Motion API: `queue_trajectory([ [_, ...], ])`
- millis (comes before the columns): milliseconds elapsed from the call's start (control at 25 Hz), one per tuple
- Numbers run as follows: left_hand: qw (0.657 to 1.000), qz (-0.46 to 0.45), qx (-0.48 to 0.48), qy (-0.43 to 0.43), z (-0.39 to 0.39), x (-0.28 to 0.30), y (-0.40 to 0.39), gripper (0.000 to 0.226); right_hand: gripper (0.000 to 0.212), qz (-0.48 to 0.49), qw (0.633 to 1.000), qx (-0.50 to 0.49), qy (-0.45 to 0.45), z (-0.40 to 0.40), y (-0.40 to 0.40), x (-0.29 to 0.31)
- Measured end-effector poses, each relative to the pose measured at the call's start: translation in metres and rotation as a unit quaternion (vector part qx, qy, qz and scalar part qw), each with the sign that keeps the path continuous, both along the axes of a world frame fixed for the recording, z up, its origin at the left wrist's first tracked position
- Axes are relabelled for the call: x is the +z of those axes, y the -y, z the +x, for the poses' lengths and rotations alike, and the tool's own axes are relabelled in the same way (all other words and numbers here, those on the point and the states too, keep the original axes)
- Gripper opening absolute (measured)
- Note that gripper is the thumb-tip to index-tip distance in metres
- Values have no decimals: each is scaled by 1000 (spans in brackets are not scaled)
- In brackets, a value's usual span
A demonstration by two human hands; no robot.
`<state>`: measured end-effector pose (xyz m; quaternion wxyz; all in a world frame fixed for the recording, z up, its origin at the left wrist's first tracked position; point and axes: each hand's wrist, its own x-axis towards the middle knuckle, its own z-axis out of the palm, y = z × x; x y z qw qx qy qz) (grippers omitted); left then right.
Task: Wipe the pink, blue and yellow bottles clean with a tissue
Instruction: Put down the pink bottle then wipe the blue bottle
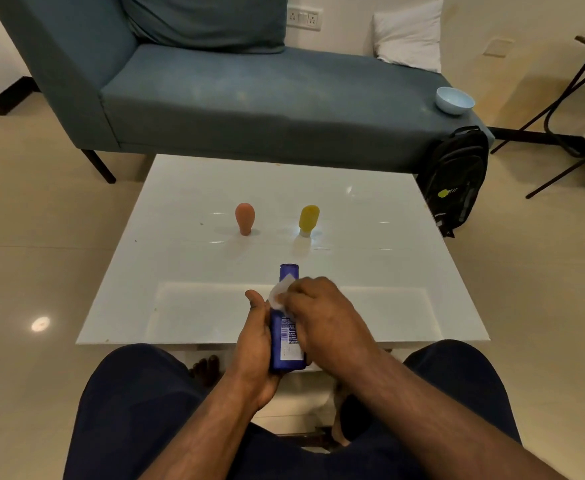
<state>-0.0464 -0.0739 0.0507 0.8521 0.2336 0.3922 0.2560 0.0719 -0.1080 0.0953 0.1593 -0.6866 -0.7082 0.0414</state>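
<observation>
Head view puts the blue bottle (288,327) at about 6 o'clock from the middle of the white table (370,216), held above its near edge with the cap end pointing to 12 o'clock and the printed label facing up at me. I see the left hand (254,344) wrapped around the bottle's lower half from the 9 o'clock side, thumb raised along its edge, fingers curled underneath. I see the right hand (322,315) coming in from 3 o'clock, fingers bent over a white tissue (281,292) and pressing it onto the bottle's upper body just below the cap. At roughly 11 o'clock from the hands the pink bottle (245,218) stands cap-down on the table, and at 1 o'clock the yellow bottle (308,220) stands likewise on its white cap, the two well apart from each other and from the blue one. Beyond the table, at 12 o'clock, I have a blue-grey sofa (249,98) with a pale blue bowl (454,100) on its right end and a white pillow (409,34) behind that; a black backpack (455,180) leans at the sofa's right corner, near the table's 2 o'clock corner.
</observation>
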Motion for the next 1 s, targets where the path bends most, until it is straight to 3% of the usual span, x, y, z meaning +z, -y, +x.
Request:
queue_trajectory([
  [160, 999, 31, -8, -23, 4, -2, 0, 79, 33, 10, 986, -121, -112, 13, -15, 7],
  [320, 996, 60, -7, -60, 4, -6, 1, 71, 30, -9, 999, -8, -49, -22, 11, 0],
  [520, 969, 172, -46, -169, 8, -8, 0, 63, 33, -11, 984, -112, -137, 17, -19, 9],
  [640, 969, 175, -37, -172, 9, -6, 1, 70, 31, -26, 997, -50, -53, -8, -6, 9],
  [760, 970, 171, -9, -172, 8, -3, 2, 66, 31, -49, 997, -17, -52, -12, 5, 12],
  [920, 939, 241, 0, -246, 11, -8, 2, 63, 18, -3, 968, -145, -203, 12, -22, 10],
  [1000, 937, 250, 4, -245, 11, -10, 2, 61, 16, -9, 967, -149, -205, 1, -20, 7],
])
